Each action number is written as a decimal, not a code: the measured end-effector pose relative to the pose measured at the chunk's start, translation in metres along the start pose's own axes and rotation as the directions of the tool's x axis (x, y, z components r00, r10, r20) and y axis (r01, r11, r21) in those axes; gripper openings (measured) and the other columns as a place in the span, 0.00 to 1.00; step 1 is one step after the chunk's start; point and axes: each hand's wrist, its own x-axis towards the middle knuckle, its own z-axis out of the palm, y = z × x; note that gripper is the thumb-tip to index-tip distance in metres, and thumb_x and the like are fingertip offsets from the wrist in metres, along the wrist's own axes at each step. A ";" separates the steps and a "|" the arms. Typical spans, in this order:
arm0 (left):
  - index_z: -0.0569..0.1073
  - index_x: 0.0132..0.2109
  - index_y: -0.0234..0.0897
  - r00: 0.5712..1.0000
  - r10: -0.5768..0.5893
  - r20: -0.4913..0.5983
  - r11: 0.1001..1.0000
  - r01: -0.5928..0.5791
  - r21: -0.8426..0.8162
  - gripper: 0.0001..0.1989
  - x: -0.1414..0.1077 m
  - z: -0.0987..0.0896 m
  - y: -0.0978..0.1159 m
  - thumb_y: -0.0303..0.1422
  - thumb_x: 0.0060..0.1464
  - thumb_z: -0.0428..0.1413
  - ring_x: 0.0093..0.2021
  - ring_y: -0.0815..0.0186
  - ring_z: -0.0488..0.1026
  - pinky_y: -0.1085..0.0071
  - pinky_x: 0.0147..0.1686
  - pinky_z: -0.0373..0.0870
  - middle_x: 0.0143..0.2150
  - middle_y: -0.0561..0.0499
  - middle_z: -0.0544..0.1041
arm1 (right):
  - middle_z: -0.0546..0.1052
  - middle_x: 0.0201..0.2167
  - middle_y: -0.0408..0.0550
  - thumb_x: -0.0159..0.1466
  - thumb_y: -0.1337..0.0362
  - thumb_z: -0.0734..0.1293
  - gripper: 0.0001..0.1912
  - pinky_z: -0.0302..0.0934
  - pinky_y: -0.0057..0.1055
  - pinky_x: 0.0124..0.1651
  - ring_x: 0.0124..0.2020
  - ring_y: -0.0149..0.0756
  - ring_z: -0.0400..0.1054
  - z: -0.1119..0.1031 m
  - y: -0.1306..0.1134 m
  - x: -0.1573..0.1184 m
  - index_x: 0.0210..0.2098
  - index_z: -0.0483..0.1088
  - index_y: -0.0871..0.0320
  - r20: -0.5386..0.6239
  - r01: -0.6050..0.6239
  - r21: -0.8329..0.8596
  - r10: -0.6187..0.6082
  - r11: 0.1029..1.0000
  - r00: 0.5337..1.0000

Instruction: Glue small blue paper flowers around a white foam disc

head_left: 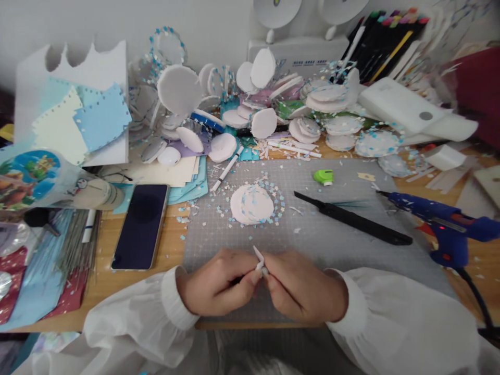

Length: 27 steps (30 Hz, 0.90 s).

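Observation:
Close to the mat's near edge, my left hand (226,281) and my right hand (300,284) meet fingertip to fingertip. Both are closed in a pinch on a narrow white paper strip (258,254), whose pointed end sticks up between them. The rest of the strip is hidden by the fingers. Beyond the hands, on the grey cutting mat (219,245), lies a white padded disc (238,204) topped by a ring of small blue and white pieces (260,202). More such pieces are scattered around it.
Right of the disc are a black utility knife (357,221), a small green item (324,177) and a blue glue gun (449,224) with a lit red light. A phone (141,226) and a cup (42,179) stand left. White discs (179,88) crowd the back.

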 end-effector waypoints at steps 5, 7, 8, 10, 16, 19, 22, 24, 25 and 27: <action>0.57 0.26 0.38 0.999 -0.036 -0.019 0.997 0.037 0.063 0.11 -0.001 0.000 -0.003 0.27 0.57 0.46 0.22 0.71 0.56 0.73 0.23 0.55 0.21 0.56 0.60 | 0.73 0.24 0.48 0.65 0.65 0.50 0.10 0.50 0.32 0.26 0.22 0.34 0.65 0.002 0.003 -0.001 0.34 0.60 0.59 -0.029 0.023 -0.185 -0.029 0.983 0.999; 0.56 0.26 0.38 0.998 -0.044 -0.037 0.994 0.047 0.098 0.10 -0.001 0.002 -0.004 0.26 0.54 0.47 0.21 0.72 0.55 0.73 0.22 0.53 0.20 0.57 0.59 | 0.73 0.22 0.47 0.65 0.65 0.50 0.10 0.48 0.32 0.24 0.20 0.34 0.64 0.003 0.005 -0.001 0.32 0.60 0.58 -0.038 0.031 -0.259 -0.042 0.965 0.998; 0.57 0.25 0.38 0.998 -0.046 -0.045 0.991 0.051 0.121 0.10 -0.001 0.002 -0.004 0.25 0.52 0.47 0.21 0.72 0.55 0.73 0.22 0.53 0.20 0.57 0.59 | 0.72 0.22 0.47 0.65 0.66 0.50 0.10 0.47 0.32 0.24 0.20 0.34 0.64 0.003 0.005 0.000 0.32 0.60 0.58 -0.043 0.038 -0.288 -0.052 0.957 0.998; 0.58 0.25 0.38 0.997 -0.053 -0.061 0.982 0.063 0.176 0.08 -0.001 0.003 -0.005 0.24 0.49 0.48 0.21 0.72 0.56 0.74 0.21 0.52 0.20 0.57 0.60 | 0.72 0.21 0.46 0.64 0.66 0.51 0.10 0.48 0.32 0.24 0.19 0.34 0.64 0.003 0.006 0.000 0.31 0.60 0.58 -0.055 0.056 -0.328 -0.078 0.943 0.995; 0.59 0.25 0.39 0.995 -0.052 -0.080 0.959 0.072 0.273 0.08 -0.003 0.008 -0.005 0.25 0.49 0.48 0.20 0.71 0.56 0.74 0.21 0.52 0.19 0.57 0.60 | 0.71 0.20 0.47 0.65 0.66 0.50 0.13 0.51 0.33 0.23 0.18 0.35 0.64 0.006 0.009 0.003 0.30 0.62 0.60 -0.116 0.117 -0.404 -0.177 0.907 0.977; 0.59 0.25 0.38 0.992 -0.074 -0.102 0.948 0.102 0.301 0.08 -0.004 0.012 -0.005 0.25 0.50 0.47 0.20 0.72 0.56 0.74 0.21 0.52 0.19 0.57 0.61 | 0.69 0.18 0.46 0.66 0.65 0.49 0.15 0.51 0.33 0.22 0.17 0.35 0.63 0.009 0.009 0.003 0.29 0.62 0.59 -0.157 0.108 -0.440 -0.195 0.891 0.968; 0.59 0.25 0.38 0.983 -0.089 -0.158 0.940 0.135 0.313 0.07 -0.004 0.016 -0.003 0.24 0.49 0.46 0.20 0.72 0.56 0.74 0.21 0.52 0.20 0.56 0.62 | 0.69 0.18 0.47 0.68 0.64 0.48 0.17 0.51 0.33 0.22 0.18 0.35 0.63 0.012 0.008 0.004 0.29 0.62 0.59 -0.197 0.079 -0.482 -0.195 0.873 0.961; 0.59 0.25 0.37 0.978 -0.088 -0.187 0.942 0.143 0.305 0.07 -0.004 0.018 -0.001 0.24 0.49 0.46 0.20 0.73 0.57 0.75 0.21 0.52 0.20 0.56 0.63 | 0.69 0.18 0.47 0.69 0.62 0.46 0.19 0.51 0.33 0.21 0.17 0.35 0.63 0.013 0.006 0.004 0.29 0.62 0.58 -0.219 0.061 -0.502 -0.196 0.863 0.956; 0.58 0.25 0.37 0.976 -0.089 -0.200 0.942 0.147 0.301 0.08 -0.004 0.019 -0.001 0.24 0.49 0.46 0.20 0.73 0.57 0.75 0.21 0.52 0.20 0.56 0.63 | 0.69 0.18 0.47 0.70 0.61 0.46 0.20 0.51 0.33 0.21 0.17 0.35 0.63 0.014 0.006 0.004 0.29 0.62 0.58 -0.226 0.058 -0.506 -0.198 0.860 0.954; 0.57 0.24 0.37 0.969 -0.096 -0.227 0.945 0.160 0.285 0.08 -0.003 0.021 0.000 0.24 0.49 0.46 0.20 0.73 0.55 0.75 0.21 0.51 0.20 0.57 0.62 | 0.70 0.18 0.47 0.70 0.60 0.45 0.20 0.52 0.33 0.22 0.18 0.35 0.64 0.015 0.004 0.003 0.30 0.62 0.59 -0.231 0.068 -0.496 -0.207 0.865 0.951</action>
